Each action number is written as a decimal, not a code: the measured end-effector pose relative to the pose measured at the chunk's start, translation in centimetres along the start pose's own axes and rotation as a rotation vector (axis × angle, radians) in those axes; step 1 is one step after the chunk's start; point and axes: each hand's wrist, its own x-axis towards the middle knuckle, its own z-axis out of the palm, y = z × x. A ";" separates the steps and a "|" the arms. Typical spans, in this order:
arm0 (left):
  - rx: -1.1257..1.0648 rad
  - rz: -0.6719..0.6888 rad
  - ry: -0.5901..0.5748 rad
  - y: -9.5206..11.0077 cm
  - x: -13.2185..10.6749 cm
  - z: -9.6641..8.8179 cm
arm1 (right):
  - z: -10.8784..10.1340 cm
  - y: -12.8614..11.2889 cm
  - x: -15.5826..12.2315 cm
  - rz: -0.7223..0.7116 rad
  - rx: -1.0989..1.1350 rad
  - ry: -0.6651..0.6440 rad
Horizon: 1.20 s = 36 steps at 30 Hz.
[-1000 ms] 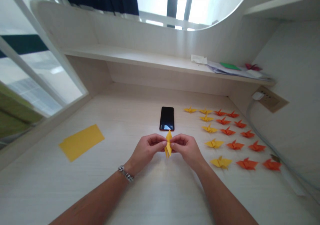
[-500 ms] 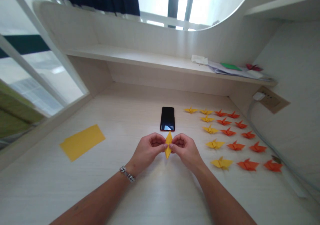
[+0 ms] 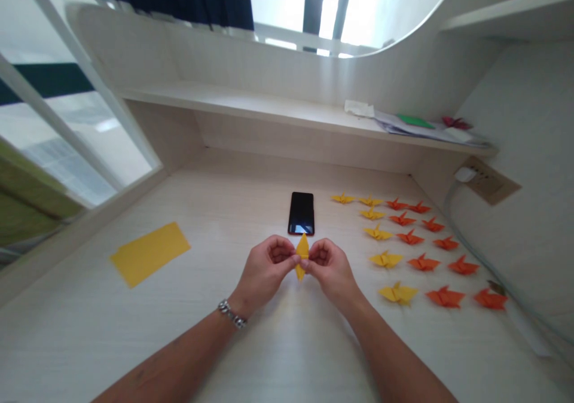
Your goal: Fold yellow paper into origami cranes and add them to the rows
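A small folded yellow origami paper (image 3: 303,246), narrow and pointed at its top and bottom, is held between my two hands just in front of the phone. My left hand (image 3: 268,266), with a metal bracelet (image 3: 232,314) at the wrist, pinches its left side. From the other side my right hand (image 3: 330,269) pinches it, thumb and fingers closed. Both thumbs press close together at the paper's middle, hiding part of it.
A black phone (image 3: 301,213) lies beyond my hands. Yellow paper sheets (image 3: 150,252) rest at the left. Rows of yellow cranes (image 3: 385,259) and orange cranes (image 3: 424,262) stand at the right, near a cable (image 3: 487,259). A shelf (image 3: 269,107) runs across the back.
My thumbs have shifted slightly on the folded paper, and its lower point looks a little shorter. The view has moved very slightly; the cranes, phone and sheets stay put.
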 end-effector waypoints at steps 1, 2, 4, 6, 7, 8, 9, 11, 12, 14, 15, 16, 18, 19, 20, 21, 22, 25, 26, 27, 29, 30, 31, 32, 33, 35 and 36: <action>0.000 0.004 0.001 0.0 0.0 0.0 | 0.1 0.0 0.0 -0.017 -0.014 0.020; -0.002 0.010 0.004 -0.1 0.0 0.0 | 0.3 0.0 -0.1 -0.035 -0.021 0.041; -0.010 0.027 0.019 -0.2 0.0 0.1 | 0.4 0.1 -0.1 -0.047 0.000 0.063; -0.021 0.037 0.053 -0.2 0.1 0.1 | 0.5 0.3 -0.1 -0.014 0.053 0.056; -0.029 0.037 0.074 -0.2 0.1 0.1 | 0.5 0.3 -0.1 0.009 0.076 0.044; -0.038 0.031 0.089 -0.2 0.2 0.1 | 0.5 0.4 -0.1 0.030 0.090 0.031; -0.049 0.023 0.098 -0.2 0.3 0.1 | 0.4 0.5 0.0 0.040 0.096 0.021; -0.075 0.001 0.083 -0.2 0.3 0.1 | 0.3 0.5 0.0 0.029 0.086 0.016; -0.087 -0.006 0.067 -0.2 0.4 0.1 | 0.3 0.4 0.0 0.015 0.072 0.013; -0.095 -0.006 0.058 -0.2 0.4 0.0 | 0.3 0.2 -0.1 -0.016 0.019 0.012; -0.090 0.001 0.069 -0.2 0.4 0.0 | 0.3 0.1 -0.2 -0.039 -0.028 0.023; -0.079 0.012 0.082 -0.2 0.3 0.0 | 0.3 -0.1 -0.3 -0.070 -0.090 0.043; -0.047 0.036 0.109 -0.3 0.2 0.1 | 0.4 -0.3 -0.5 -0.150 -0.230 0.103; -0.029 0.047 0.111 -0.3 0.2 0.1 | 0.4 -0.4 -0.6 -0.188 -0.293 0.129; -0.013 0.059 0.107 -0.3 0.1 0.1 | 0.5 -0.5 -0.7 -0.215 -0.339 0.141; 0.005 0.072 0.097 -0.4 0.0 0.2 | 0.5 -0.5 -0.8 -0.226 -0.360 0.138; 0.024 0.084 0.083 -0.5 0.0 0.2 | 0.5 -0.5 -0.8 -0.221 -0.348 0.125; 0.106 0.110 0.036 -0.7 -0.2 0.2 | 0.5 -0.2 -0.5 -0.139 -0.203 0.049; 0.129 0.116 0.025 -0.7 -0.2 0.2 | 0.4 0.0 -0.4 -0.108 -0.155 0.036; 0.144 0.119 0.015 -0.7 -0.2 0.2 | 0.3 0.1 -0.2 -0.085 -0.128 0.035; 0.150 0.118 0.003 -0.7 -0.2 0.2 | 0.1 0.4 0.0 -0.065 -0.129 0.059; 0.148 0.113 0.003 -0.6 -0.2 0.1 | 0.0 0.6 0.0 -0.060 -0.135 0.066; 0.147 0.106 0.007 -0.5 -0.1 0.1 | -0.1 0.6 0.1 -0.055 -0.136 0.065; 0.149 0.097 0.012 -0.4 -0.1 0.0 | -0.1 0.7 0.1 -0.048 -0.131 0.054; 0.147 0.084 0.010 -0.3 0.0 -0.1 | -0.2 0.7 0.1 -0.040 -0.120 0.042; 0.117 0.043 -0.023 -0.1 0.2 -0.2 | -0.2 0.6 0.1 -0.018 -0.095 0.023; 0.088 0.014 -0.052 -0.1 0.3 -0.2 | -0.2 0.6 0.1 -0.004 -0.085 0.017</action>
